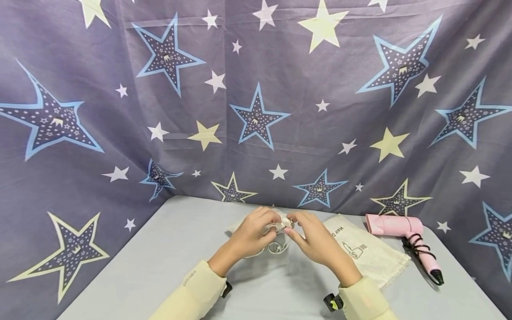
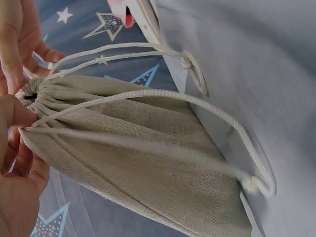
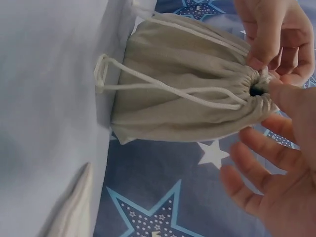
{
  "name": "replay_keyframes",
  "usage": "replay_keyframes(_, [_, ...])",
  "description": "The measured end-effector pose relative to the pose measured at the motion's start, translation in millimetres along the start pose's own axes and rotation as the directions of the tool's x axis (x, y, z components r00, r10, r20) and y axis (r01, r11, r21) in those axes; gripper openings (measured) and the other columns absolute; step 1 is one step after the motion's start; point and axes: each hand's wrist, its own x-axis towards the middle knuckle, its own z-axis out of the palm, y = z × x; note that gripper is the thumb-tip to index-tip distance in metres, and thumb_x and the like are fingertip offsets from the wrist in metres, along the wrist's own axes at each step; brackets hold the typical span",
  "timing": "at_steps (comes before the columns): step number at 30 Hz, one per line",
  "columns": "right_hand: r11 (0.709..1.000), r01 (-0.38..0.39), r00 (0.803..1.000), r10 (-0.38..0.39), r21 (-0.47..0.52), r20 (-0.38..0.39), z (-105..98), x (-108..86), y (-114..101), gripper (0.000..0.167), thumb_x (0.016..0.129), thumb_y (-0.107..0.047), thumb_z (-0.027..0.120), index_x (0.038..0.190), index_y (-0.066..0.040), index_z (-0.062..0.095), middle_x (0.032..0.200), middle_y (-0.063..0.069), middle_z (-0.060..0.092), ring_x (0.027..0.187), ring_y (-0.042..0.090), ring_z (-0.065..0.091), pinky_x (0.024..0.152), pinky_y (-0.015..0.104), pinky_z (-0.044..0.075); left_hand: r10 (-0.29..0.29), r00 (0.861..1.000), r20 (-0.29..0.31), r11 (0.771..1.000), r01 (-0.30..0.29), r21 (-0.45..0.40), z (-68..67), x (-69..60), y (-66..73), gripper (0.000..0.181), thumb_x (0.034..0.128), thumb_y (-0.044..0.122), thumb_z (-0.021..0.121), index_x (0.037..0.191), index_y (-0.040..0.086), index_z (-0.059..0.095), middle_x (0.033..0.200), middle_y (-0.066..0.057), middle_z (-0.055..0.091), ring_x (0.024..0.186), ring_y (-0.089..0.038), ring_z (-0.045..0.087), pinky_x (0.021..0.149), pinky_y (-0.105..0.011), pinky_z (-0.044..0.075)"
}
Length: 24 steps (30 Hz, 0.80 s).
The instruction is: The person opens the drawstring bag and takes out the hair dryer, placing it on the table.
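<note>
A beige cloth drawstring bag (image 2: 143, 163) is held up by its gathered mouth, which is drawn in to a small dark opening. White cords (image 3: 163, 86) with knotted ends hang from both sides of the mouth. My left hand (image 1: 254, 229) pinches one side of the mouth between thumb and fingers. On the opposite side, my right hand (image 1: 318, 238) has its thumb on the gathered rim and its index finger behind the cloth; the other fingers are spread. What the bag contains is hidden.
Right of my hands, a flat cream cloth bag (image 1: 380, 260) printed with a hair dryer drawing lies on the table (image 1: 160, 266). Beyond it rests a pink hair dryer (image 1: 394, 225), black cord wound around its handle. A star-patterned curtain (image 1: 272, 58) hangs behind and beside the table.
</note>
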Motion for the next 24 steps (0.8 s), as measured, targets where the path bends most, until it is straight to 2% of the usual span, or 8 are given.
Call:
replay_keyframes(6, [0.998, 0.062, 0.994, -0.06, 0.016, -0.087, 8.0, -0.5, 1.3, 0.021, 0.095, -0.013, 0.071, 0.113, -0.007, 0.063, 0.098, 0.001, 0.062, 0.093, 0.018, 0.058, 0.081, 0.039, 0.049, 0.018, 1.0, -0.013, 0.999, -0.019, -0.042, 2.0, 0.2, 0.8, 0.028, 0.0746, -0.006, 0.069, 0.097, 0.011, 0.064, 0.097, 0.002, 0.063, 0.089, -0.012, 0.058, 0.079, -0.024, 0.049])
replay_keyframes(11, [0.996, 0.073, 0.989, -0.067, 0.042, -0.128, 10.6, 0.7, 0.5, 0.017, 0.094, -0.01, 0.072, 0.109, -0.007, 0.064, 0.095, -0.001, 0.062, 0.091, 0.014, 0.058, 0.079, 0.037, 0.05, -0.024, 1.0, 0.016, 0.999, 0.025, -0.047, 4.4, -1.0, 2.9, 0.02, 0.0849, 0.005, 0.071, 0.101, 0.012, 0.062, 0.099, 0.002, 0.059, 0.088, -0.013, 0.057, 0.079, -0.021, 0.049])
replay_keyframes(14, [0.996, 0.08, 0.988, -0.074, 0.043, -0.133, 11.8, 1.4, 0.3, 0.017, 0.093, -0.008, 0.073, 0.107, -0.007, 0.065, 0.094, 0.0, 0.062, 0.09, 0.015, 0.059, 0.078, 0.036, 0.05, -0.063, 0.998, 0.021, 0.998, 0.063, -0.022, 6.9, -2.2, 4.6, 0.017, 0.0895, 0.014, 0.073, 0.102, 0.012, 0.061, 0.098, 0.002, 0.059, 0.086, -0.013, 0.056, 0.076, -0.021, 0.047])
replay_keyframes(18, [0.996, 0.082, 0.989, -0.08, 0.019, -0.125, 14.1, 0.8, 0.1, 0.017, 0.091, -0.006, 0.074, 0.105, -0.006, 0.063, 0.094, 0.002, 0.062, 0.088, 0.015, 0.058, 0.077, 0.035, 0.051, -0.094, 0.995, 0.027, 0.996, 0.094, 0.011, 8.6, -3.4, 6.9, 0.021, 0.091, 0.02, 0.076, 0.102, 0.012, 0.06, 0.097, 0.002, 0.059, 0.083, -0.012, 0.054, 0.072, -0.022, 0.045])
replay_keyframes(24, [0.995, 0.096, 0.987, -0.096, -0.01, -0.127, 13.7, -1.6, -0.7, 0.019, 0.089, -0.003, 0.074, 0.102, -0.005, 0.062, 0.093, 0.002, 0.061, 0.087, 0.016, 0.058, 0.077, 0.036, 0.051, -0.069, 0.997, 0.047, 0.998, 0.068, 0.006, 9.7, -1.6, 8.3, 0.017, 0.0927, 0.014, 0.074, 0.102, 0.011, 0.06, 0.093, 0.001, 0.057, 0.082, -0.013, 0.053, 0.074, -0.025, 0.045])
